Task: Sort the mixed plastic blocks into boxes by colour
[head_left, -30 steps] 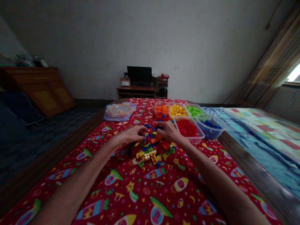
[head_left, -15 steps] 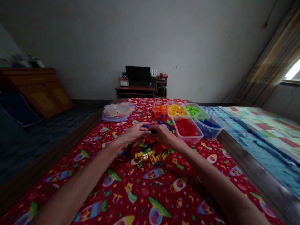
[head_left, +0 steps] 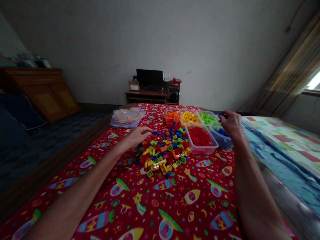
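Observation:
A heap of mixed coloured bricks (head_left: pixel 165 150) lies on the red patterned tablecloth (head_left: pixel 155 200). My left hand (head_left: pixel 138 135) rests at the heap's far left edge, fingers curled towards a blue brick. My right hand (head_left: pixel 231 123) hovers over the round tub of blue bricks (head_left: pixel 221 135), pinching a small blue brick (head_left: pixel 223 115) at its fingertips. Behind the heap stand tubs of red bricks (head_left: pixel 200 138), orange bricks (head_left: pixel 172 117), yellow bricks (head_left: pixel 189 117) and green bricks (head_left: pixel 207 117).
A stack of clear lids (head_left: pixel 127 117) sits at the table's far left. A colourful checked mat (head_left: pixel 280 140) lies to the right of the table. A wooden cabinet (head_left: pixel 47 91) stands on the left, a low stand with a dark screen (head_left: pixel 150 80) at the back wall.
My right hand has left the heap and swung right to above the blue tub, carrying a blue brick. My left hand has stayed at the heap's left edge.

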`<action>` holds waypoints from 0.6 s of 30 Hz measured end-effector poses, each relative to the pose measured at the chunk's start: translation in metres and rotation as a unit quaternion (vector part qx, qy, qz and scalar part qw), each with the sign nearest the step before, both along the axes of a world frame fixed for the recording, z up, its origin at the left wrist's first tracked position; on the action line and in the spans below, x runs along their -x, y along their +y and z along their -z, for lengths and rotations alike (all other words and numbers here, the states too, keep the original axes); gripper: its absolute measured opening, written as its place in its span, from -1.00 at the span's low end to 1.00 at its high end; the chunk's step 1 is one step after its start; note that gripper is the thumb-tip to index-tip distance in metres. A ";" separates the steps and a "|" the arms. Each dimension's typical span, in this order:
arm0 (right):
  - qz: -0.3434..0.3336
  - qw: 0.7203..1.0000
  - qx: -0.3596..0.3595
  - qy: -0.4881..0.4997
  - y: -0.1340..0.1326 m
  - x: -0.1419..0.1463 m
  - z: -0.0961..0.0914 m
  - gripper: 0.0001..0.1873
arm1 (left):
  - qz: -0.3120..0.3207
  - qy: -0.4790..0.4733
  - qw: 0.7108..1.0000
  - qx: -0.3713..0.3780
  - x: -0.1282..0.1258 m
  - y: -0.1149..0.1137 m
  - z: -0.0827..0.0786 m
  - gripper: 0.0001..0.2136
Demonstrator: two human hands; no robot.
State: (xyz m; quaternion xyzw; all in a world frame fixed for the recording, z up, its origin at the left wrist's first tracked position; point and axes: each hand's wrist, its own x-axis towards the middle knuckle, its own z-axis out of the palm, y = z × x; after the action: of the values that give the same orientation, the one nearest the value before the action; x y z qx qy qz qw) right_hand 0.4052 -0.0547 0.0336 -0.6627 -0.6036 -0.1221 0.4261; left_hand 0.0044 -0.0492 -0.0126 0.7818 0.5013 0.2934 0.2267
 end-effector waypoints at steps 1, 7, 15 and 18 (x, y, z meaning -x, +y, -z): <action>0.025 1.000 0.012 -0.001 0.001 -0.010 0.003 -0.67 | 0.017 0.025 0.999 -0.023 -0.007 -0.004 0.001 -0.70; 0.085 0.991 0.097 -0.030 0.005 -0.036 0.018 -0.70 | 0.200 0.090 0.964 -0.153 -0.059 -0.039 0.014 -0.67; -0.032 0.995 0.037 -0.081 -0.008 0.032 -0.006 -0.67 | 0.251 0.225 0.934 -0.114 -0.072 -0.060 0.034 -0.51; -0.134 0.982 0.072 -0.111 -0.017 0.075 -0.008 -0.70 | 0.240 0.214 0.939 -0.119 -0.062 -0.049 0.035 -0.57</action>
State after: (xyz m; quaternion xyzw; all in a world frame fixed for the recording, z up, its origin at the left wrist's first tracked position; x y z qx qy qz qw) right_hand 0.3301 -0.0721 0.0412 -0.5873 -0.7377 -0.0927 0.3198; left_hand 0.0663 -0.0986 -0.0479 0.9445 0.2969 0.1136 0.0833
